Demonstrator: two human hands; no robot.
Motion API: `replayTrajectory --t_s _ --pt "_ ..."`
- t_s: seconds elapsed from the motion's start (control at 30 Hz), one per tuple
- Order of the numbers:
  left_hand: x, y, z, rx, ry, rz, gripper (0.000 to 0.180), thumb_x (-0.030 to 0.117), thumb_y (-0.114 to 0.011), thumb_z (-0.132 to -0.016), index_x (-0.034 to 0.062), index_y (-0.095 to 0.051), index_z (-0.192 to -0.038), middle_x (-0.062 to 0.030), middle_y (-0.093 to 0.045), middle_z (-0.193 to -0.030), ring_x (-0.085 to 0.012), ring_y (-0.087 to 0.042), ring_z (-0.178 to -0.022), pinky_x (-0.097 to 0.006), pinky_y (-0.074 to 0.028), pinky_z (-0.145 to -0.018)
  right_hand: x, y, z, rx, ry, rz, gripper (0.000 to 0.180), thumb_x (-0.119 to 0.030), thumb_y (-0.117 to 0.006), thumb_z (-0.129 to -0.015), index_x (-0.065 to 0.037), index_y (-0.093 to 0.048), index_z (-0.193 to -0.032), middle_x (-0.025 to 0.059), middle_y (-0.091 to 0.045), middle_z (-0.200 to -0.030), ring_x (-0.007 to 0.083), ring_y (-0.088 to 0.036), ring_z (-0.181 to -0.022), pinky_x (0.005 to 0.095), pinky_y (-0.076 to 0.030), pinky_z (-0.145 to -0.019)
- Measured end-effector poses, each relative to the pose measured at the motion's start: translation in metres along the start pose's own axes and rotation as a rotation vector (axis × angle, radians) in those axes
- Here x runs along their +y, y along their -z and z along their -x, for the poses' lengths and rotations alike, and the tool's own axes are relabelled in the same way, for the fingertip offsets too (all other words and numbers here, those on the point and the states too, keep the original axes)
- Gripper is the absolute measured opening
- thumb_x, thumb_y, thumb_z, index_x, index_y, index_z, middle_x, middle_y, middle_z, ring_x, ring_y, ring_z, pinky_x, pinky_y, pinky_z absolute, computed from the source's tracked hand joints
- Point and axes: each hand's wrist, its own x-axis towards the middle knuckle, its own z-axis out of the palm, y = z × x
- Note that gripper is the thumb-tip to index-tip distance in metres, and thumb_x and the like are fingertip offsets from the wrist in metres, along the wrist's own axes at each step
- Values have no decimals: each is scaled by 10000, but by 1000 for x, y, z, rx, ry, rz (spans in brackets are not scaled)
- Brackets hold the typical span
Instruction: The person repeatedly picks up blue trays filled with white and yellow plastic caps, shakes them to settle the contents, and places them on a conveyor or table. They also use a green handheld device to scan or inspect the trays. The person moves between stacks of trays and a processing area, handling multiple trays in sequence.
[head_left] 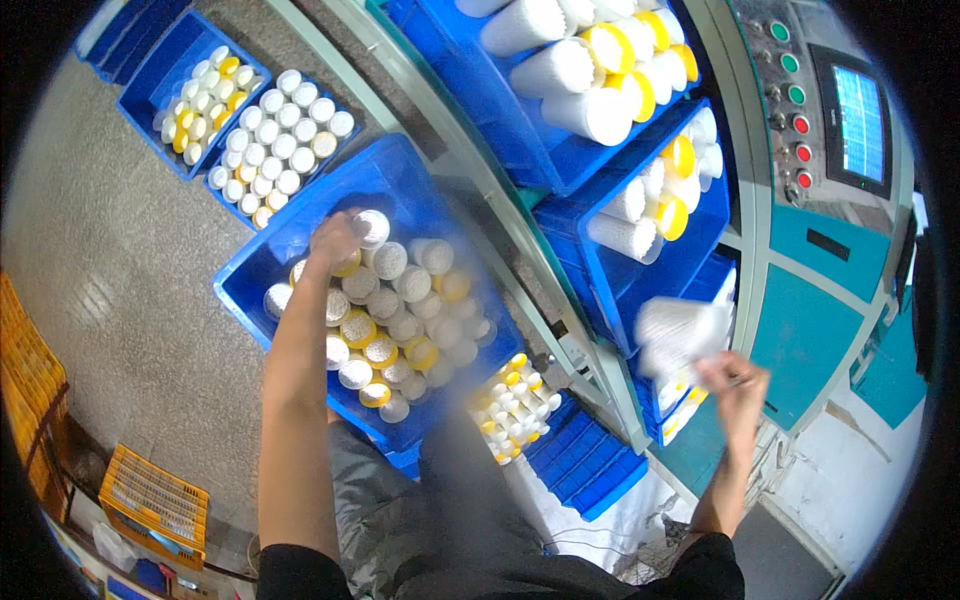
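Observation:
A blue crate (240, 285) full of upright white and yellow bobbin-like tubes (391, 262) lies in front of me. My left hand (338, 240) reaches over its far left corner, with the fingers closed at the side of a white tube (374, 230). Off to the right, my right hand (735, 382) grips the lower end of another white tube (682, 332), tilted and smeared by motion. That tube is beside a rack of blue crates. Some fingertips of both hands are hidden or blurred.
On the right rack, an upper crate (525, 130) and a lower crate (590, 275) hold more tubes. Beyond stands a machine panel with buttons and a screen (858, 125). Filled crates (205, 110) sit on the floor at far left. A yellow basket (155, 500) stands near left.

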Motion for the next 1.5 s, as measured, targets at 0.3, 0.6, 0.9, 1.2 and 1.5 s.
replayTrajectory --t_s 0.3,0.6,0.9,1.2,1.5 --pt "3 1 4 -27 -42 32 543 443 -609 -907 151 -563 -1362 -167 -640 -1252 -331 -584 -1194 -403 -445 -1014 -96 -301 -50 -2 532 -207 206 -213 -683 -868 -105 -733 -1037 141 -724 -866 262 -697 -693 337 -515 -577" --pt "6 1 5 -32 -32 81 527 457 -607 -906 144 -589 -1329 -172 -667 -1196 -339 -606 -1155 -416 -467 -962 -109 -449 -106 -59 432 252 199 -259 -533 -943 -109 -663 -933 128 -691 -809 342 -672 -714 445 -533 -619" --pt "25 4 19 163 -260 -158 628 365 -613 -922 -28 -455 -1386 -281 -591 -1253 -398 -558 -1196 -436 -453 -1004 -90 -373 -85 -284 389 26 405 -212 -574 -924 -95 -561 -1312 209 -677 -797 363 -677 -727 500 -540 -649" --pt "284 28 156 585 -1096 84 323 -31 -644 -816 23 -641 -1134 -134 -661 -1112 -332 -612 -998 -406 -500 -876 2 -68 -146 237 497 -241 206 -178 -659 -879 -46 -697 -1033 138 -716 -979 309 -691 -875 411 -553 -766" --pt "436 25 102 629 -1319 -702 91 95 -609 -760 102 -683 -812 -39 -608 -953 -220 -542 -962 -337 -445 -803 25 -30 -336 -8 557 622 259 -344 -708 -732 -109 -687 -839 90 -682 -829 299 -632 -893 459 -400 -882"
